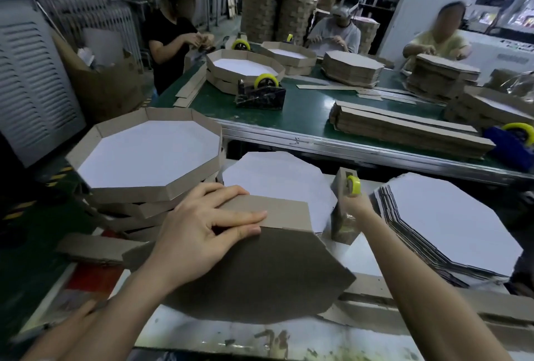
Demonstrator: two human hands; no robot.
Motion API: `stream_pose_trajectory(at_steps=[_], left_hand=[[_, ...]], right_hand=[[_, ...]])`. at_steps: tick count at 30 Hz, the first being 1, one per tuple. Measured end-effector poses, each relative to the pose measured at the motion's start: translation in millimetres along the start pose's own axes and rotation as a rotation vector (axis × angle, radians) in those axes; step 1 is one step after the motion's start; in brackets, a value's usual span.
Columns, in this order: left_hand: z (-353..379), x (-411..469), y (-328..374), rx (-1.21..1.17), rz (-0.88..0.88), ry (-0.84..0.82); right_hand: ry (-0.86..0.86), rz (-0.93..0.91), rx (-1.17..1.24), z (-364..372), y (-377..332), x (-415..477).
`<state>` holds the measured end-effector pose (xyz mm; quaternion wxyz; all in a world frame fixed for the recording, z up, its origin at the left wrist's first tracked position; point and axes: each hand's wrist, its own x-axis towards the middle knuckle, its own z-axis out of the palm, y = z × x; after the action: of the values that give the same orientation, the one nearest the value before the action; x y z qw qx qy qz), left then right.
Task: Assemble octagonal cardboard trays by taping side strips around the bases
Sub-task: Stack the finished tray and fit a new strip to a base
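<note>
The right hand (354,207) hides its own fingers.

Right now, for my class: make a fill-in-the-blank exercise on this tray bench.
1. The left hand presses a strip against a base lying ___ side up.
2. The right hand is at a tape roll coloured ___.
3. Finished trays stand stacked on the person's ___.
4. The spare bases at right lie ___ side up.
Missing words: brown; yellow; left; white.
</note>
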<state>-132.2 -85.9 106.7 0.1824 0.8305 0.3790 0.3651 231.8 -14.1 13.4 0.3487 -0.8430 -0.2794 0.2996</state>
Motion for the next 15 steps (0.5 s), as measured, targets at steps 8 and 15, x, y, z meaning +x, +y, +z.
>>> stream_pose_trajectory(at_steps=[8,15], left_hand=[[7.9,15.6,7.8,0.007,-0.008,-0.019],[13.8,29.0,10.6,0.028,-0.025,-0.052]], right_hand=[[0.018,0.147,-0.158,3.7,35.0,62.3],[0.026,0.247,-0.189,10.4,39.0,89.4]])
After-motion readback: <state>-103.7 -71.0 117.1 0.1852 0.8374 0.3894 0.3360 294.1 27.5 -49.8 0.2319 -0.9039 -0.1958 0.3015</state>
